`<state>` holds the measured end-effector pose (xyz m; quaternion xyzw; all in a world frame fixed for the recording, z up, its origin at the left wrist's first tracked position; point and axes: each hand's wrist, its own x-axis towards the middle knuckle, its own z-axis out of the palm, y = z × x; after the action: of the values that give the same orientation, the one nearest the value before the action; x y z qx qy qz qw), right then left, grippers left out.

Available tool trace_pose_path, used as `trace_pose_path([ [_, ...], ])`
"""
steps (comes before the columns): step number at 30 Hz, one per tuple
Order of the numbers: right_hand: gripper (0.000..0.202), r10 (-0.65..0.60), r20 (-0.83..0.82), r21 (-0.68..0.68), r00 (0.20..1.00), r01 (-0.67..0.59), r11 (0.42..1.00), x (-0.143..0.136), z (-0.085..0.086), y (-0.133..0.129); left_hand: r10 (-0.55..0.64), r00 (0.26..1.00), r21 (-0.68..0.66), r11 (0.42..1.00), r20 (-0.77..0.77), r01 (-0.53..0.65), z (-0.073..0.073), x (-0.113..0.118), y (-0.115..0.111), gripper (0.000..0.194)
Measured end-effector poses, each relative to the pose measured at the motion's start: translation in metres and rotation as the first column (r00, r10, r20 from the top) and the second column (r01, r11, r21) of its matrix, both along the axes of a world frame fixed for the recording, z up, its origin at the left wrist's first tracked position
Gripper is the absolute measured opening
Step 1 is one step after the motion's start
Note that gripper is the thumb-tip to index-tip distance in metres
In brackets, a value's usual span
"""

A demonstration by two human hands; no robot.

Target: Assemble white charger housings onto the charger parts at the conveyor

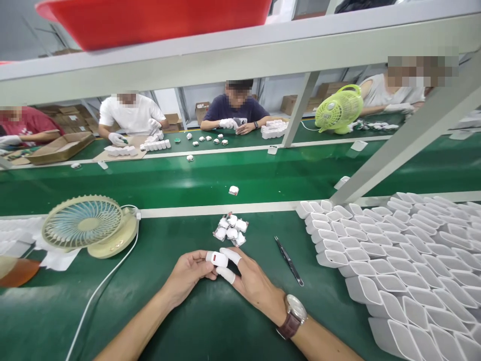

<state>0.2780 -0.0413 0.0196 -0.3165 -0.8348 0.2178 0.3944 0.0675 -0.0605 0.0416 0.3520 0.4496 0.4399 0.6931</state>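
Observation:
Both of my hands are together over the green table, holding a small white plastic part with a red mark on its face. The thumb and fingers of my left hand pinch it from the left side. My right hand, in white finger cots and with a watch at the wrist, grips its right end between thumb and forefinger. Just beyond my hands lies a small heap of similar white parts. Dark tweezers rest on the table to the right of my right hand.
Rows of white diamond-shaped sleeves fill the right side. A cream fan with its white cable stands at left. Past the table edge runs a green conveyor belt; several co-workers sit beyond. A slanted post and a red bin are overhead.

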Motion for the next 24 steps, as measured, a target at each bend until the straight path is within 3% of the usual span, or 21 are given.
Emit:
trace_pose_path([
  [9,0.033,0.011,-0.03,-0.085,0.999,-0.013,0.996,-0.007,0.001,0.001,0.008,1.0,0.009,1.0,0.014,-0.008,0.004,0.0,0.002,0.033],
  [14,0.035,0.02,0.031,-0.043,0.999,-0.019,0.999,-0.009,-0.003,-0.002,0.044,0.999,0.062,0.997,-0.018,-0.043,0.003,0.0,-0.002,0.038],
  [18,0.047,-0.009,0.137,0.006,0.991,0.008,1.0,-0.009,-0.003,-0.006,0.044,0.986,0.132,0.991,-0.163,-0.022,0.001,-0.01,0.013,0.033],
  [20,0.059,-0.056,0.164,0.017,0.985,0.054,0.998,-0.009,-0.001,-0.008,0.122,0.916,0.263,0.965,-0.382,-0.019,0.004,-0.018,0.04,0.034],
  [22,0.061,-0.07,0.192,0.03,0.979,0.065,0.997,-0.008,0.0,-0.01,0.299,0.751,0.426,0.904,-0.588,-0.027,0.01,-0.028,0.076,0.036],
  [24,0.054,-0.051,0.228,0.039,0.972,0.043,0.998,-0.006,0.002,-0.012,0.42,0.633,0.5,0.864,-0.65,-0.06,0.017,-0.037,0.116,0.034],
])
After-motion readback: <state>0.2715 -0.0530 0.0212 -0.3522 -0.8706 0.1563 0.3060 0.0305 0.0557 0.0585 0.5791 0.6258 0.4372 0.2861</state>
